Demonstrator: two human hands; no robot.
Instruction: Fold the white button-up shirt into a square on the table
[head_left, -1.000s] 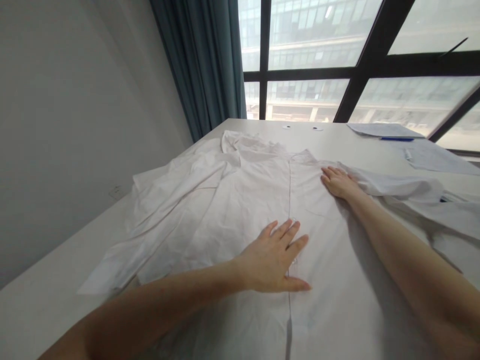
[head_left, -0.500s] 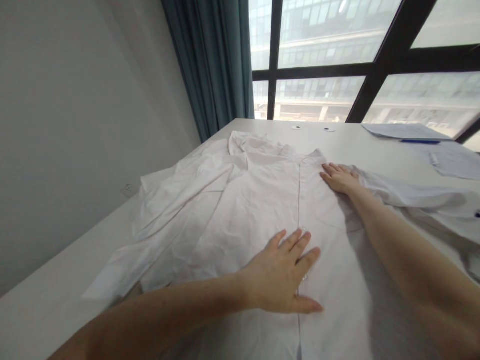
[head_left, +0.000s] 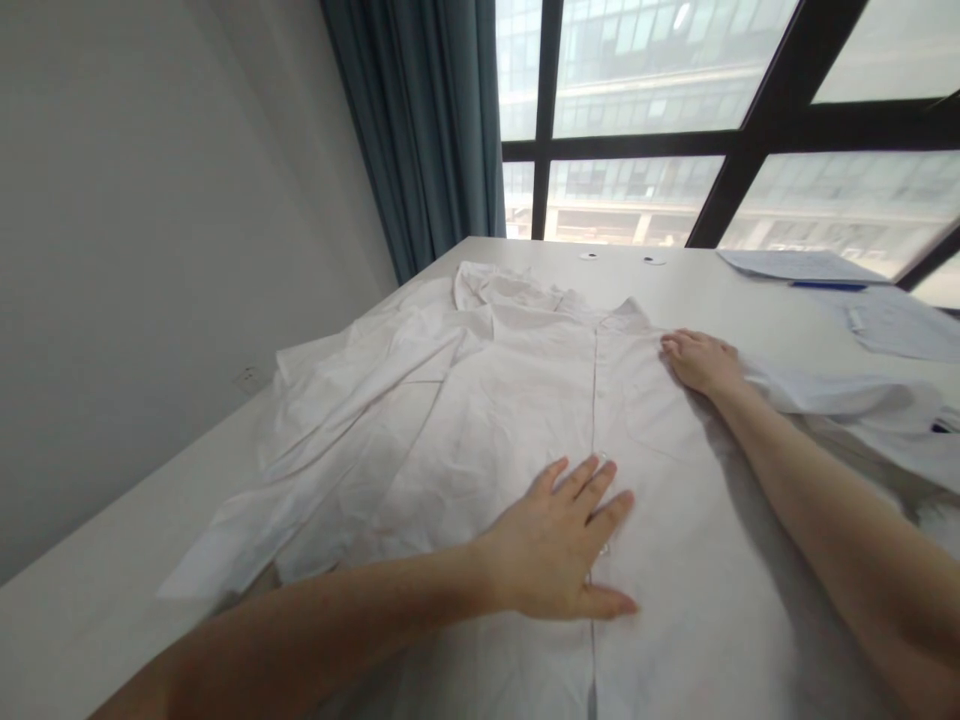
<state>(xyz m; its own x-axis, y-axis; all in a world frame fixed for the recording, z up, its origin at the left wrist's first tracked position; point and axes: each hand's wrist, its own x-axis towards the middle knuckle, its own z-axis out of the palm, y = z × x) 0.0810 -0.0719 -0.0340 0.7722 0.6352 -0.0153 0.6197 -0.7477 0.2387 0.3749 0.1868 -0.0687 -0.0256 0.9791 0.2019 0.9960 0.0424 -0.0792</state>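
Note:
A white long-sleeved button-up shirt (head_left: 517, 400) lies spread on the white table (head_left: 75, 560), its collar at the far end and its button line running toward me. My left hand (head_left: 559, 545) rests flat on the front, fingers spread across the button line, holding nothing. Up at the shoulder on the right, beside the collar, my right hand (head_left: 701, 362) lies palm down on the cloth, its fingers closer together and slightly bent. The left-side sleeve is creased and angles down toward the near left. The other sleeve stretches out to the right, partly behind my right forearm.
Sheets of paper (head_left: 814, 266) with a blue pen (head_left: 829, 286) lie at the back right. Two small round white pieces (head_left: 654, 261) sit near the far edge. A blue curtain (head_left: 420, 130), a window and a grey wall border the table.
My right hand has slid to the right along the shirt's shoulder, and its fingers have drawn together. My left hand stays in place on the front. The view has shifted slightly.

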